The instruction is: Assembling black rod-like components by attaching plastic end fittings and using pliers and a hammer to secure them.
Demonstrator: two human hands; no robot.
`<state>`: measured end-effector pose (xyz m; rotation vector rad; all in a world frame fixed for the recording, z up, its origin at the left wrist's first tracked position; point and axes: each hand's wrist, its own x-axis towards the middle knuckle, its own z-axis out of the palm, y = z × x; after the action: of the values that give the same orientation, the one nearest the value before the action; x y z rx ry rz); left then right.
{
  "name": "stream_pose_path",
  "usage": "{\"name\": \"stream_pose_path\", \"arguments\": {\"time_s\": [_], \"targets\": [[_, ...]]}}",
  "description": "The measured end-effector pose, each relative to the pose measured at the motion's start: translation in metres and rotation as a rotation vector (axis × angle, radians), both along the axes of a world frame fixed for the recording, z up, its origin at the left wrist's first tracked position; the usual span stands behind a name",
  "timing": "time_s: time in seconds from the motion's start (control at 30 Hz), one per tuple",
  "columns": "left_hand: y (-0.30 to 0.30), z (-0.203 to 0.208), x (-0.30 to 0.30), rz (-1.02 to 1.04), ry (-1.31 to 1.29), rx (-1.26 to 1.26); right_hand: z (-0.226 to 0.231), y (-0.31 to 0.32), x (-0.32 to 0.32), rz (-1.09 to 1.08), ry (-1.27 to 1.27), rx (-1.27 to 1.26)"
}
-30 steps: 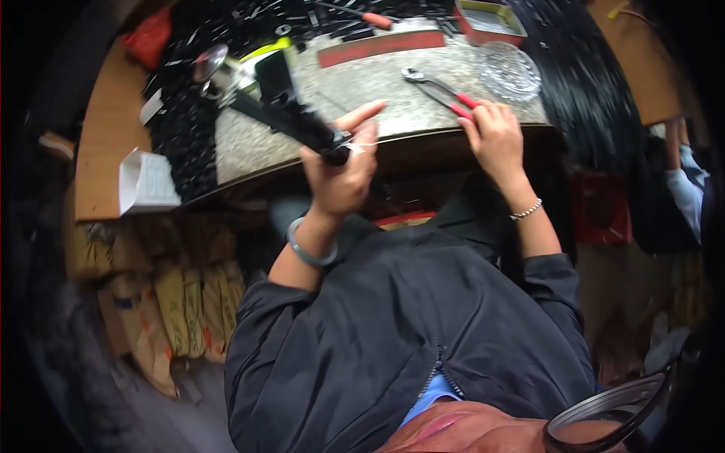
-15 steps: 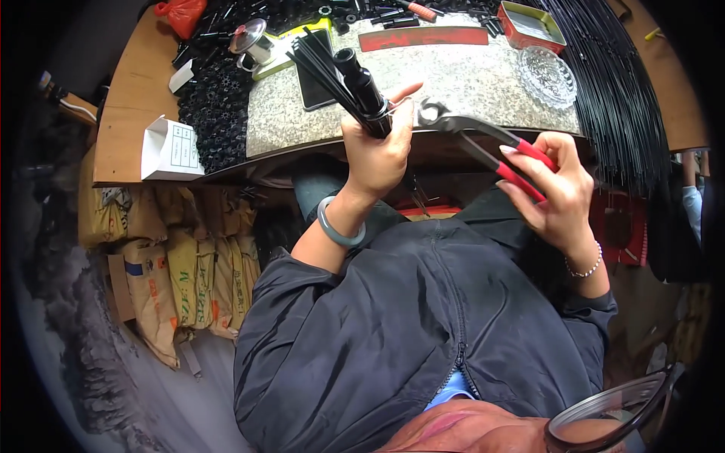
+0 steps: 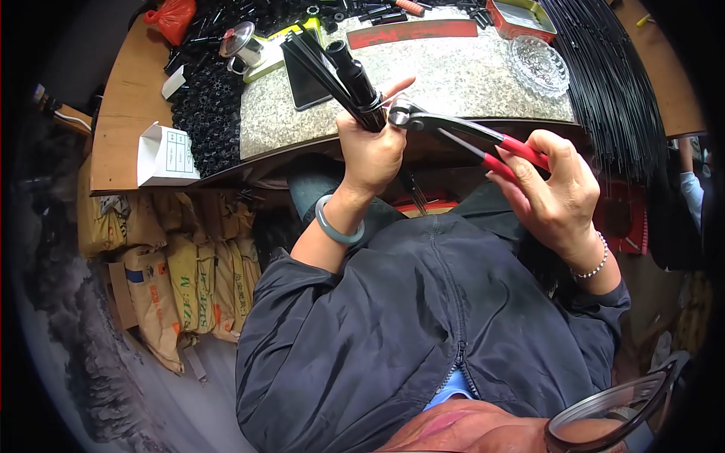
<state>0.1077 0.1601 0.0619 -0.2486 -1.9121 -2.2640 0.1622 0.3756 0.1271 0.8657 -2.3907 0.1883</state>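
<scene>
Looking down from my head, I have a wooden table [image 3: 124,113] curving in front of me, a pale speckled slab [image 3: 453,83] set on it. Paper sacks [image 3: 189,283] crowd the floor on my left, and at my far right another person's pale blue sleeve [image 3: 692,192] shows.

On the slab's left side lie a dark phone [image 3: 303,97] and a lidded metal cup [image 3: 248,50]; a heap of small black parts [image 3: 211,113] spreads beside them, with a white box [image 3: 168,157] at the near edge. A red strip [image 3: 411,32] lies across the back, near a glass dish [image 3: 538,72] and a red tin [image 3: 519,32]. My left hand partly blocks the view of the slab's near edge.

My left hand [image 3: 370,155] is wrapped around thin, straight black rods [image 3: 311,69] and a thicker, glossy black tube [image 3: 353,75], all tilted above the slab's edge, index finger sticking out. My right hand [image 3: 563,189] grips the red-sleeved handles of the pliers [image 3: 453,123], spread apart; their rounded metal head is right by my left hand (whether it touches anything, I can't tell).
</scene>
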Motion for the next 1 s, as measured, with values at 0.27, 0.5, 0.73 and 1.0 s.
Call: {"name": "stream_pose_path", "arguments": {"time_s": [0.27, 0.5, 0.73, 1.0], "targets": [[-0.011, -0.005, 0.008, -0.177, 0.239, -0.074, -0.012, 0.009, 0.007, 0.199, -1.985, -0.958], [-0.008, 0.002, 0.012, -0.111, 0.166, -0.181, -0.038, -0.004, 0.017, 0.243, -0.932, -0.507], [-0.007, 0.002, 0.014, -0.181, 0.253, -0.209, -0.011, 0.004, 0.001, 0.250, -2.035, -0.770], [-0.006, -0.005, 0.012, -0.220, 0.197, -0.113, -0.027, 0.008, -0.002, 0.457, -2.122, -0.812]]}}
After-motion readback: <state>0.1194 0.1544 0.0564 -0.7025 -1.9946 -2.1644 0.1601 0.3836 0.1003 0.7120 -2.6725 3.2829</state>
